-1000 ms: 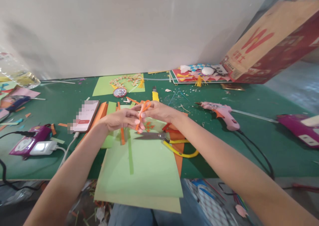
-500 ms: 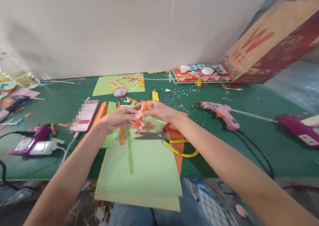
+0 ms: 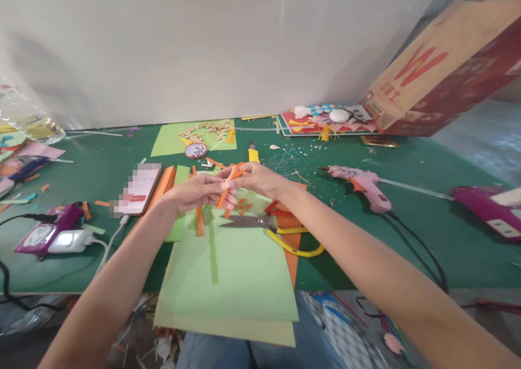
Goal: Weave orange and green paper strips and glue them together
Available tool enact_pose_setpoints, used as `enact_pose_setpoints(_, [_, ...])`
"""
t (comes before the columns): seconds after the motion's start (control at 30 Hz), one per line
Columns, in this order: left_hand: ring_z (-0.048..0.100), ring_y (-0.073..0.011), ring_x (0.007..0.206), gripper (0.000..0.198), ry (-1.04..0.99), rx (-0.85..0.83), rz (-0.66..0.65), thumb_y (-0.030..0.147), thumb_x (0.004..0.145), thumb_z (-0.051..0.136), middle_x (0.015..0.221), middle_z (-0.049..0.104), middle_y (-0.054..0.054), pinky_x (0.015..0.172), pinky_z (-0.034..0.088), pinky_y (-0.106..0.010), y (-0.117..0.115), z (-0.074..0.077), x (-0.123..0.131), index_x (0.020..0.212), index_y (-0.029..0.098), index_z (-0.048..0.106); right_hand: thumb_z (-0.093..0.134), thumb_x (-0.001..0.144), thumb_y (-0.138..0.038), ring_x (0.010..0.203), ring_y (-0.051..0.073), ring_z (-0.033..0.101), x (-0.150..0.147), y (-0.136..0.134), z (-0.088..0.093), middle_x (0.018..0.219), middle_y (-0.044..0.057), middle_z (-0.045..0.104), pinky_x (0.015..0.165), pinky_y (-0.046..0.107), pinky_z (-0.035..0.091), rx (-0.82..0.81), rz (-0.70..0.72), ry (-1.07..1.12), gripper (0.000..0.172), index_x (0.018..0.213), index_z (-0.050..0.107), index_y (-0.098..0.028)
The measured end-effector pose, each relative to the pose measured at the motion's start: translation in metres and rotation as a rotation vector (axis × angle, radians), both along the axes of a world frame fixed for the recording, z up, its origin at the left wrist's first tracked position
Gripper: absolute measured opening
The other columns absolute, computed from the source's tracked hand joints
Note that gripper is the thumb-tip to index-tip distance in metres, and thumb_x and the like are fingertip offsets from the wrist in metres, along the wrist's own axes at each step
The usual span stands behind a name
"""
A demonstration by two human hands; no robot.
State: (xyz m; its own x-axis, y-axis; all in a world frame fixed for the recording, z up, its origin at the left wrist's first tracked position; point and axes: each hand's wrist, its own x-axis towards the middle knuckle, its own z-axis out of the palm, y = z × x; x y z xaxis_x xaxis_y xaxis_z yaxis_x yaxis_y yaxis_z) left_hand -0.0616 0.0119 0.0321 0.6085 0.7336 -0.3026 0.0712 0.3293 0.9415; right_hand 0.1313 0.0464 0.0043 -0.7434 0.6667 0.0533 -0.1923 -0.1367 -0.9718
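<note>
An orange paper strip [image 3: 237,170], bent into a narrow loop, is pinched between both hands above the green paper sheets [image 3: 232,282]. My left hand [image 3: 199,191] grips its lower part from the left. From the right, my right hand [image 3: 260,179] holds the strip near the loop. Just below the hands lie scissors [image 3: 260,222] with yellow and red handles, their blades pointing left. Small orange paper pieces [image 3: 243,206] are scattered on the green paper behind the scissors. Another orange strip [image 3: 199,220] lies left of them.
A yellow cutter [image 3: 253,154] lies behind the hands. To the right are a pink glue gun [image 3: 360,185] and a purple power socket [image 3: 488,209]. A phone [image 3: 142,190] and a purple socket with a charger [image 3: 52,233] are left. A paper bag [image 3: 439,76] stands back right.
The orange strip has turned slightly between the fingers, and its loop shows broader now. Both hands have stayed in nearly the same place.
</note>
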Motion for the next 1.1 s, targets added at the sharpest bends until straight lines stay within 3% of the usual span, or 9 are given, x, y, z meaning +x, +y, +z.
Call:
enact_pose_setpoints(0.2, [0.068,-0.0130,0.065,0.028,-0.015,-0.002,0.007,0.035,0.073,0.077,0.078,0.073,-0.009,0.071,0.056,-0.025,0.0002,-0.0004,-0.0003,0.082,0.009,0.071,0.079,0.066,-0.030,0.072,0.013,0.063,-0.0002,-0.0026,0.0031,0.072,-0.001,0.067,0.082,0.034,0.049,0.030,0.001,-0.003,0.017,0.077,0.071,-0.019])
enact_pose_setpoints(0.37, [0.068,-0.0127,0.064,0.028,-0.024,-0.005,0.016,0.036,0.070,0.079,0.075,0.073,-0.007,0.065,0.055,-0.021,0.0002,0.0004,0.0001,0.079,0.010,0.072,0.082,0.059,-0.031,0.073,0.011,0.063,-0.0015,-0.0019,0.0042,0.078,0.000,0.070,0.078,0.029,0.050,-0.042,-0.042,0.057,0.024,0.078,0.073,-0.020])
enact_pose_setpoints(0.57, [0.067,-0.0119,0.063,0.034,-0.034,0.016,0.034,0.040,0.067,0.080,0.077,0.073,-0.008,0.064,0.054,-0.021,-0.0010,0.0014,0.0019,0.080,0.010,0.072,0.079,0.065,-0.031,0.065,0.011,0.062,-0.0026,-0.0015,-0.0007,0.066,-0.001,0.067,0.074,0.031,0.051,-0.008,0.026,0.051,0.019,0.078,0.072,-0.019])
enact_pose_setpoints(0.87, [0.066,-0.0112,0.062,0.030,-0.018,0.018,0.034,0.038,0.068,0.080,0.072,0.071,-0.006,0.064,0.053,-0.020,-0.0019,0.0021,0.0017,0.076,0.011,0.071,0.081,0.063,-0.030,0.075,0.012,0.062,-0.0026,0.0001,0.0010,0.076,-0.001,0.069,0.082,0.032,0.049,-0.052,-0.037,0.097,0.024,0.084,0.073,-0.021])
enact_pose_setpoints(1.1, [0.067,-0.0108,0.064,0.033,-0.009,0.041,0.043,0.042,0.068,0.079,0.077,0.073,-0.007,0.068,0.053,-0.021,0.0001,-0.0006,0.0006,0.080,0.011,0.072,0.080,0.066,-0.030,0.064,0.010,0.061,-0.0033,-0.0006,-0.0019,0.068,-0.003,0.067,0.073,0.030,0.050,-0.025,0.019,0.104,0.023,0.085,0.072,-0.021])
